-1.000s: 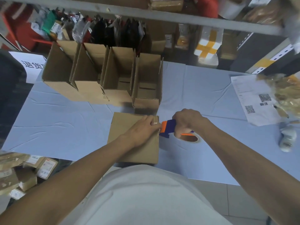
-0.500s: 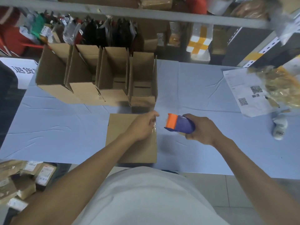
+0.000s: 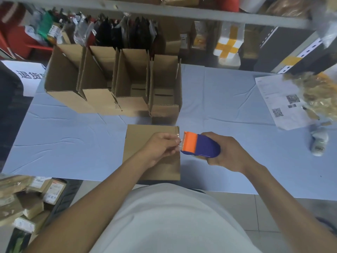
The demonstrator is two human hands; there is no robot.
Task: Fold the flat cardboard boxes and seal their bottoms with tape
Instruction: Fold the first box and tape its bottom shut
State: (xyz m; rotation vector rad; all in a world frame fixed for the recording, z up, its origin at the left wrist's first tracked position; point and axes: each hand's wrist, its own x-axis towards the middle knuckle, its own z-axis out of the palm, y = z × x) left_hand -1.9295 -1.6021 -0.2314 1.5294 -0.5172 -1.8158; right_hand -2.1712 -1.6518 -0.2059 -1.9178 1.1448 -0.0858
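A brown cardboard box [image 3: 138,143] stands bottom-up at the near edge of the blue table [image 3: 228,114]. My right hand [image 3: 226,152] grips a purple and orange tape dispenser [image 3: 198,145] just right of the box's top edge. My left hand [image 3: 162,147] hovers over the box's right part, its fingertips pinching the clear tape end [image 3: 177,141] at the dispenser's orange mouth. Behind the box, several folded boxes [image 3: 113,83] stand in a row with their open tops up.
Printed sheets [image 3: 280,103] and a crinkled plastic bag [image 3: 317,94] lie at the right of the table, with a small white object [image 3: 319,143] in front of them. Shelving with packages runs along the back. Parcels [image 3: 27,198] are stacked on the floor at lower left.
My right hand lifted the dispenser off the table and brought it to the box's upper right edge. My left hand shifted from pressing the box to pinching the tape end.
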